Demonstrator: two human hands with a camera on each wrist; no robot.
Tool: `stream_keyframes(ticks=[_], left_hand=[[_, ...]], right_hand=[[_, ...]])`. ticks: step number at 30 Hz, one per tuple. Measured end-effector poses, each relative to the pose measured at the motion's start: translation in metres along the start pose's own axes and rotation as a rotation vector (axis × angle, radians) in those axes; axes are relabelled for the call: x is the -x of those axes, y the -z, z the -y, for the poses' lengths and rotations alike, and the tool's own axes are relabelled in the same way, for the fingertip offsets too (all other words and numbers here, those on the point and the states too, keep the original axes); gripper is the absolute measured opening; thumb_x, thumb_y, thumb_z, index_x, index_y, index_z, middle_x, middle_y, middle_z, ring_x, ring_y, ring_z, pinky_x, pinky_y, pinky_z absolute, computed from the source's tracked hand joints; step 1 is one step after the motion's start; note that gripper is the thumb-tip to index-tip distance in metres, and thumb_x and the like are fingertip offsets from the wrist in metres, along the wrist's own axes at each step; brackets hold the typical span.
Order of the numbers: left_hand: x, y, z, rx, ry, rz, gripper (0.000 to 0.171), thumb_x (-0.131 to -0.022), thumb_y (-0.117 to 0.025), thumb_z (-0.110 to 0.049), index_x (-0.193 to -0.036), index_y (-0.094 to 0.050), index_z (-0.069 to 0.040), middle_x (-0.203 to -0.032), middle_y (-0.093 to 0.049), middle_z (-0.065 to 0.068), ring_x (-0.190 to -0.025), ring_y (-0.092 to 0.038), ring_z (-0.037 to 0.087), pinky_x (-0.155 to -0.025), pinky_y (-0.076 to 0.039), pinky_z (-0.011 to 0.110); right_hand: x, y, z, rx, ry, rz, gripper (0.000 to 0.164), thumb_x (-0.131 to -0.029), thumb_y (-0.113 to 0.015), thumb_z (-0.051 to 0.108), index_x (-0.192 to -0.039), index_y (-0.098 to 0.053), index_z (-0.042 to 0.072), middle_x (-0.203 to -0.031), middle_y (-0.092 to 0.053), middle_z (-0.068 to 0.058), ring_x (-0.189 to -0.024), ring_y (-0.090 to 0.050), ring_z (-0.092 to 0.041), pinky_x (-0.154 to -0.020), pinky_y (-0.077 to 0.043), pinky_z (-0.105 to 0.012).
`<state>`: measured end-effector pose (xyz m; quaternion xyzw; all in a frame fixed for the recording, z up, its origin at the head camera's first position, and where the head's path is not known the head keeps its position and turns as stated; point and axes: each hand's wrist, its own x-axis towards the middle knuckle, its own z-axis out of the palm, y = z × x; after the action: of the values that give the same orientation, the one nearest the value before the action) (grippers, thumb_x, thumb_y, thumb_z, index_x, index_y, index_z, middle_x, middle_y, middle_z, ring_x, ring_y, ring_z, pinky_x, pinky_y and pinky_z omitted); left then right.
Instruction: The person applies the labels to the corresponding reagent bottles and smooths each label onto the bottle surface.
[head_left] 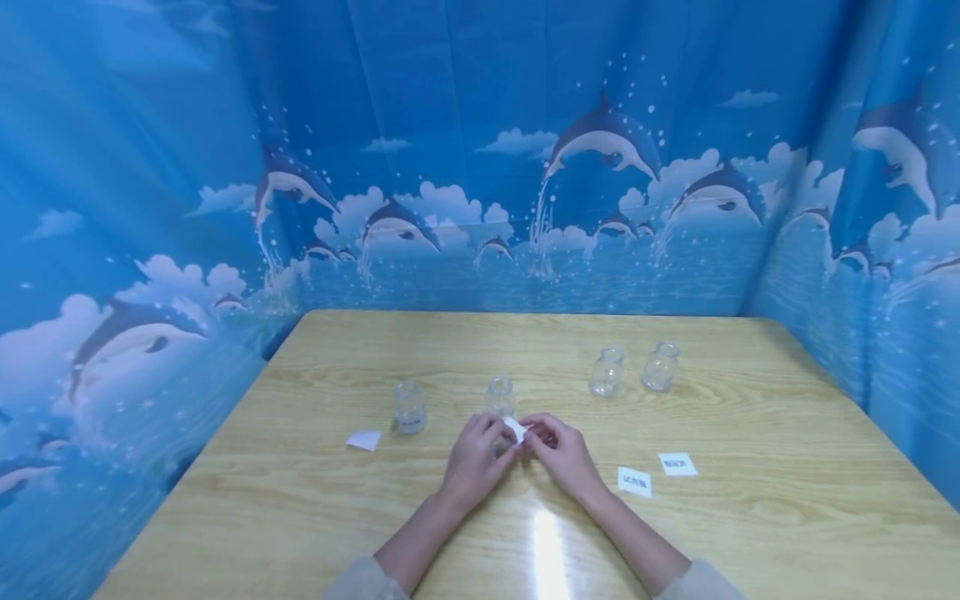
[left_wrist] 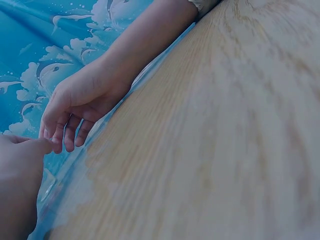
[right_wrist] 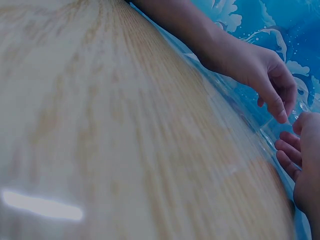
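Note:
A small white paper label (head_left: 516, 430) is pinched by both hands near the middle of the table. My left hand (head_left: 476, 460) has its thumb and fingertips at the label's left side. From the right, the thumb and fingertips of my right hand (head_left: 562, 454) grip the other side. Just behind the label stands a clear glass jar (head_left: 500, 393), its lower part hidden by the left hand and the paper. In the left wrist view the right hand (left_wrist: 87, 102) shows loosely bent outer fingers. The left hand (right_wrist: 250, 65) appears with bent fingers in the right wrist view.
Another glass jar (head_left: 410, 407) stands left, beside a white label (head_left: 364, 440). Two more jars, one nearer (head_left: 607, 372) and one farther right (head_left: 661, 367), stand at the back right. Printed labels (head_left: 635, 482) lie right of the right hand. A dolphin-patterned curtain (head_left: 450, 167) surrounds the wooden table (head_left: 300, 500).

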<state>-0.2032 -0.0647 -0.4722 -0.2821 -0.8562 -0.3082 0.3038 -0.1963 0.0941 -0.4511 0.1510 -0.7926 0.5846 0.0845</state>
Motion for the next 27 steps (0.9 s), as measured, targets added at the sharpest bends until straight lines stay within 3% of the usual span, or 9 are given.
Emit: stream_keyframes(ticks=[6, 10, 17, 24, 27], left_hand=[[0.000, 0.001, 0.001, 0.060, 0.047, -0.035, 0.018, -0.071, -0.078, -0.012, -0.080, -0.063, -0.014, -0.083, -0.055, -0.004, -0.082, -0.049, 0.011, -0.072, -0.046, 0.024], [0.000, 0.002, 0.000, 0.095, 0.068, -0.059, 0.016, -0.071, -0.077, -0.011, -0.080, -0.064, -0.014, -0.084, -0.056, -0.003, -0.083, -0.050, 0.011, -0.071, -0.046, 0.024], [0.000, 0.003, -0.001, 0.137, 0.073, -0.072, 0.015, -0.072, -0.076, -0.011, -0.080, -0.065, -0.014, -0.085, -0.056, -0.004, -0.084, -0.050, 0.011, -0.071, -0.046, 0.026], [0.000, 0.000, 0.000, 0.175, 0.056, -0.104, 0.015, -0.073, -0.076, -0.010, -0.080, -0.064, -0.014, -0.086, -0.056, -0.005, -0.084, -0.051, 0.011, -0.072, -0.047, 0.026], [0.000, 0.001, 0.000, 0.234, 0.065, -0.133, 0.013, -0.074, -0.074, -0.007, -0.081, -0.064, -0.012, -0.085, -0.057, -0.003, -0.082, -0.051, 0.012, -0.071, -0.048, 0.026]], right_hand=[[0.003, 0.003, 0.021, -0.056, -0.046, 0.013, 0.023, -0.085, -0.060, -0.004, -0.107, -0.058, -0.007, -0.087, -0.061, -0.016, -0.074, -0.058, -0.037, -0.063, -0.052, -0.028], [-0.002, 0.002, 0.008, -0.181, -0.102, -0.007, 0.029, -0.083, -0.062, -0.003, -0.111, -0.055, -0.006, -0.096, -0.059, -0.018, -0.074, -0.059, -0.033, -0.062, -0.053, -0.034], [-0.007, 0.000, -0.012, -0.342, -0.150, -0.051, 0.033, -0.079, -0.063, -0.006, -0.111, -0.053, -0.005, -0.104, -0.057, -0.021, -0.076, -0.058, -0.016, -0.062, -0.051, -0.027], [-0.005, 0.002, -0.009, -0.424, -0.182, -0.017, 0.034, -0.081, -0.061, 0.000, -0.113, -0.051, -0.007, -0.108, -0.056, -0.020, -0.083, -0.057, -0.018, -0.068, -0.050, -0.029], [-0.005, 0.002, -0.009, -0.456, -0.183, 0.005, 0.032, -0.088, -0.057, 0.008, -0.115, -0.050, -0.008, -0.112, -0.054, -0.020, -0.088, -0.056, -0.021, -0.072, -0.051, -0.032]])
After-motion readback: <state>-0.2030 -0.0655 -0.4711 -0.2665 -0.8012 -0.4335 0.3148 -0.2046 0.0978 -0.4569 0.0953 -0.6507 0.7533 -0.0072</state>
